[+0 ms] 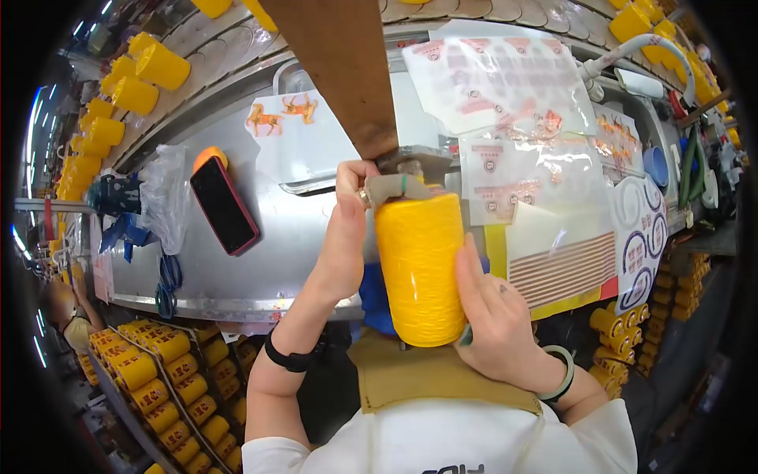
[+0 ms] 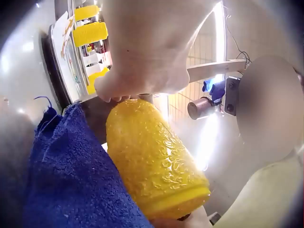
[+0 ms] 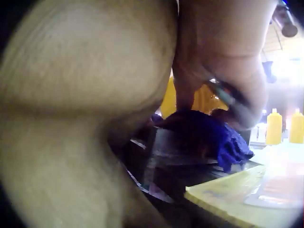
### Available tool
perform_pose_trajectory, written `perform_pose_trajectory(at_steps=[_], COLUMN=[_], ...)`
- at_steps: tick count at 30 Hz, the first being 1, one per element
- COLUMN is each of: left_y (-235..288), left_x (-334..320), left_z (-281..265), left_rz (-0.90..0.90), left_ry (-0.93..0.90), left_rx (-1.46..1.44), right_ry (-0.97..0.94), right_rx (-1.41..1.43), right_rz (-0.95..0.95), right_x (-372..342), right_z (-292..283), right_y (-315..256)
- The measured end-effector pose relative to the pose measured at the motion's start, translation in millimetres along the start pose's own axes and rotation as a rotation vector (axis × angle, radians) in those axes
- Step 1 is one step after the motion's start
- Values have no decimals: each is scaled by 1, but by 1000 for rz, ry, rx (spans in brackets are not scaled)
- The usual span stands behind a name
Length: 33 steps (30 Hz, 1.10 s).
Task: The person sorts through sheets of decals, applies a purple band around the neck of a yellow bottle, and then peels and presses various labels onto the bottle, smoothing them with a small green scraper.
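Note:
In the head view a glossy yellow cup-like cylinder (image 1: 420,272) lies with its wide end toward the person, its far end at a grey-brown fitting (image 1: 387,188) below a wooden beam. My left hand (image 1: 345,237) grips that fitting with curled fingers and thumb. My right hand (image 1: 499,324) rests along the cylinder's right side, fingers stretched over its surface, and pinches a small flat greenish tool (image 3: 227,97) whose kind I cannot tell. The left wrist view shows the cylinder (image 2: 154,159) with a wrinkled, wet-looking skin. A blue towel (image 2: 78,175) hangs beside it.
A wooden beam (image 1: 335,71) reaches down over the metal table (image 1: 162,268). Left lie a phone (image 1: 225,205) and scissors (image 1: 167,280). Right are sticker sheets (image 1: 505,83) and striped card (image 1: 560,265). Yellow cups (image 1: 162,67) line a conveyor; more fill a rack (image 1: 150,363) below.

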<state>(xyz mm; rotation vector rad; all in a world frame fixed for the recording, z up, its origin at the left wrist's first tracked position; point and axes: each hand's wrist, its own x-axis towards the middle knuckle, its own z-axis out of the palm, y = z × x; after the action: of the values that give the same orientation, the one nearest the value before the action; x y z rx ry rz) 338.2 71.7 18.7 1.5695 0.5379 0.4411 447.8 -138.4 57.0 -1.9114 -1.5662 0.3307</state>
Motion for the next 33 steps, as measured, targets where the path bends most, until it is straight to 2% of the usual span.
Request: perform_pose_trajectory(at_steps=[1, 5, 7, 11, 13, 14, 17, 19, 20, 22, 23, 27, 29, 30, 32, 33], left_y=[-1, -5, -4, -1, -2, -3, -5, -9, -9, -7, -6, -6, -5, -4, -4, -5], left_x=[0, 2, 2, -2, -4, -5, -7, -5, -3, -1, -2, -1, -1, 1, -1, -1], left_z=[1, 2, 4, 3, -2, -3, -4, -2, -1, 1, 2, 0, 0, 0, 2, 2], left_rz=[23, 82, 88, 97, 57, 17, 0, 11, 23, 42, 55, 91, 97, 102, 9, 2], left_ry=[-11, -27, -26, 36, 52, 66, 54, 52, 49, 38, 24, 34, 30, 32, 16, 15], left_rx=[-27, -115, -138, -98, -68, -40, -73, -61, -49, -136, -221, -125, -85, -83, -85, -83], right_ry=[-26, -2, 28, 23, -43, -44, 19, 67, 72, -32, -1, 15, 119, 121, 30, 4], right_rx=[-133, -32, 11, 53, -114, -112, -52, 98, 94, -41, -124, -23, 86, 85, -112, -108], right_rz=[-109, -100, 64, 61, -78, -76, -45, 148, 148, 49, -60, -93, 123, 118, -39, -127], right_x=[-1, -6, -12, -6, -7, -8, -7, -3, -3, -5, -3, -3, -2, -1, -2, -1], right_z=[-4, 3, 12, 3, -3, -2, 6, 19, 17, 10, 4, 3, 20, 17, 4, -3], right_y=[-3, 1, 9, 0, 0, 0, 4, 12, 12, 9, 3, 3, 12, 11, 3, 0])
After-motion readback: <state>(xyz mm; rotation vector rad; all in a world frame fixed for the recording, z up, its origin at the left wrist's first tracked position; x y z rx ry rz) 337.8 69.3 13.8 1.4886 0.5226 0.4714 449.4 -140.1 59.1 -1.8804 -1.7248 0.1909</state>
